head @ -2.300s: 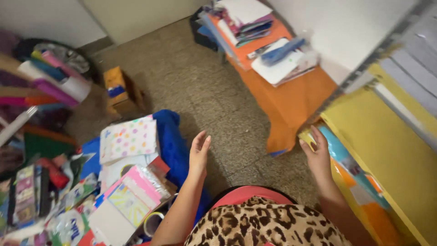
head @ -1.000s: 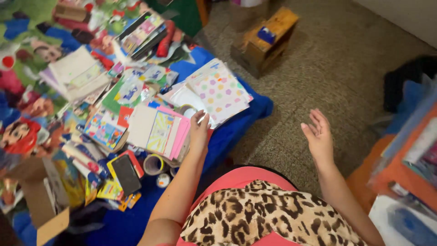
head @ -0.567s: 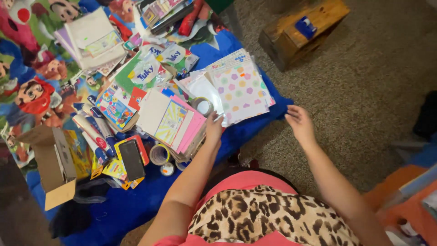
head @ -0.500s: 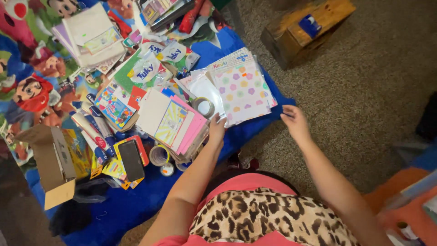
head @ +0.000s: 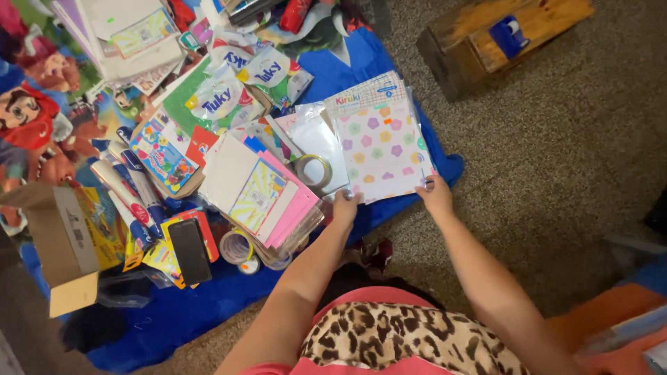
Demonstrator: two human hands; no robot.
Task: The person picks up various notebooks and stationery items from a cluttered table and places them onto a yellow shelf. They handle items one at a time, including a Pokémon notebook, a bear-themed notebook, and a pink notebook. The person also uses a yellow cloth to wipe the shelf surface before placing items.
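Seen at far left: an open cardboard box (head: 66, 250), lying tipped. Beside it, two white tubes (head: 128, 198) and a dark phone (head: 190, 251) on the blue cloth (head: 403, 69). Near centre, a pink paper stack (head: 260, 194) with two tape rolls (head: 237, 245) at its lower edge and a third (head: 313, 170) above. Just right of centre, a flower-print sheet pack (head: 383, 149), flat on the cloth, gripped at both lower corners, probably to keep it level: left hand (head: 344, 207) closed on the near-left corner, right hand (head: 436, 196) pinching the near-right one. At upper right, one wooden box (head: 500, 38) on the carpet, well apart.
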